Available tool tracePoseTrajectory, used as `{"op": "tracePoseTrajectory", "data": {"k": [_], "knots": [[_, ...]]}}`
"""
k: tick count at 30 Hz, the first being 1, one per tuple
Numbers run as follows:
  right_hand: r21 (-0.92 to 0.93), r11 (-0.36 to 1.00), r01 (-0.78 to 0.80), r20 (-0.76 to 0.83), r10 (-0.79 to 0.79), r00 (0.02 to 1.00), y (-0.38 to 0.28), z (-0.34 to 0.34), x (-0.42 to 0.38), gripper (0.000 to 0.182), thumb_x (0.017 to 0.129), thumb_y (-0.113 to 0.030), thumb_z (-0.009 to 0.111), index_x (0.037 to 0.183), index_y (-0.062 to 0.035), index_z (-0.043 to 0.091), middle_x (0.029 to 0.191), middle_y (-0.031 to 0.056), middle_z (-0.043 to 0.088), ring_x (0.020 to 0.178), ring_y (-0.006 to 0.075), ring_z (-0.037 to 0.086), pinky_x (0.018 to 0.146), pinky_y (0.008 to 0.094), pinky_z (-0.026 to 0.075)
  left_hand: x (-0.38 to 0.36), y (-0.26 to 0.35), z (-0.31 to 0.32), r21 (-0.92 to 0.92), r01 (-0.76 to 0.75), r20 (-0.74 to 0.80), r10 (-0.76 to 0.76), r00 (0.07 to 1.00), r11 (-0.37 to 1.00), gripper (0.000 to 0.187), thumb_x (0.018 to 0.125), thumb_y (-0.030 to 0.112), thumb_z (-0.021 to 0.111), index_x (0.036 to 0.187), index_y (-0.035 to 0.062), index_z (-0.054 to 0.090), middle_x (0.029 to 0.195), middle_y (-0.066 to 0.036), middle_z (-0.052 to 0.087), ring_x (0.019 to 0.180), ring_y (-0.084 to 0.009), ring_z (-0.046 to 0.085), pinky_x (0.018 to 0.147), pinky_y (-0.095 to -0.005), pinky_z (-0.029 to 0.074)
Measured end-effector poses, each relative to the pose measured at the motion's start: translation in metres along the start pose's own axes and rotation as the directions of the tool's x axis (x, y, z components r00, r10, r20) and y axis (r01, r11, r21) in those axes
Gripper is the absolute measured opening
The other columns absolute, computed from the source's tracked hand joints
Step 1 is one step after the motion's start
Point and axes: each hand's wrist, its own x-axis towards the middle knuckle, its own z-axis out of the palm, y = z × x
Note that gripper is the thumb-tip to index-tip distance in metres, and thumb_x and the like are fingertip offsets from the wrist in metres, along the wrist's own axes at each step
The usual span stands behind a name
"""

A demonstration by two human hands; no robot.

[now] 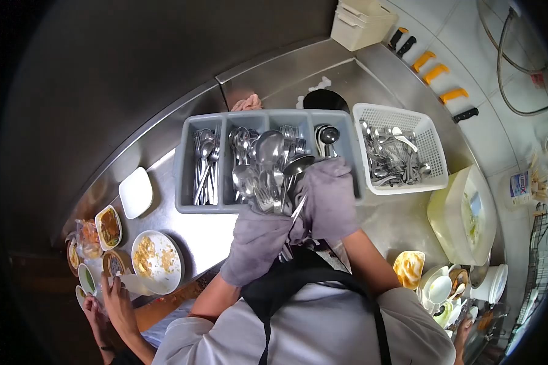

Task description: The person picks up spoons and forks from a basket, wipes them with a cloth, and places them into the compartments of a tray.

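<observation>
Grey cloth covers both my hands, hiding the fingers. My left hand point(256, 243) and my right hand point(330, 198) close from either side around a bundle of serving spoons point(269, 147), forks and a ladle point(299, 164). The spoon bowls point away from me, over the grey cutlery tray point(186, 173), and handles stick out below the cloth. Inside the tray's compartments lie forks and spoons point(206, 149), with black-looking ladles point(329, 135) at the right. Just right of it stands a white perforated basket point(435, 149) with jumbled spoons and other cutlery.
Bowls with food remains point(175, 267) and a white dish point(136, 192) stand left, near another person's hands point(117, 299). At right are a cloudy plastic tub point(447, 222) and stacked dirty dishes point(435, 286). Knives point(435, 74) hang on the tiled wall; white bins point(353, 30) sit behind.
</observation>
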Motion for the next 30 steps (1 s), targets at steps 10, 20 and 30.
{"op": "tracePoseTrajectory", "data": {"k": [10, 20, 30], "knots": [[0.158, 0.975, 0.155, 0.301, -0.197, 0.933, -0.052, 0.004, -0.009, 0.021, 0.085, -0.011, 0.054, 0.099, -0.0018, 0.067, 0.105, 0.0186, 0.063, 0.105, 0.0343, 0.061, 0.090, 0.0406, 0.051, -0.046, 0.002, -0.025, 0.299, 0.009, 0.054, -0.027, 0.998, 0.954, 0.023, 0.078, -0.006, 0.070, 0.098, 0.0034, 0.074, 0.102, -0.009, 0.074, 0.094, -0.0281, 0.074, 0.085, -0.0420, 0.058], [0.068, 0.960, 0.270, 0.410, -0.274, 0.870, -0.057, 0.045, -0.015, 0.024, 0.090, -0.021, 0.058, 0.107, -0.0051, 0.064, 0.108, 0.0190, 0.062, 0.110, 0.0349, 0.061, 0.067, 0.0325, 0.049, -0.045, -0.008, -0.028, 0.373, -0.010, -0.079, 0.042, 0.996, 0.928, 0.021, 0.073, -0.007, 0.075, 0.094, -0.0021, 0.076, 0.095, -0.015, 0.075, 0.086, -0.0277, 0.075, 0.075, -0.0389, 0.060], [0.650, 0.728, -0.219, 0.094, 0.209, 0.973, 0.034, 0.039, -0.049, 0.046, 0.100, -0.011, 0.048, 0.144, 0.0022, 0.043, 0.126, 0.0189, 0.061, 0.114, 0.0319, 0.061, 0.101, 0.0380, 0.049, -0.003, -0.007, 0.003, 0.192, -0.161, 0.167, 0.129, 0.977, 0.968, 0.022, 0.080, -0.001, 0.068, 0.102, -0.0041, 0.069, 0.097, -0.014, 0.071, 0.091, -0.0230, 0.071, 0.079, -0.0334, 0.058]]}}
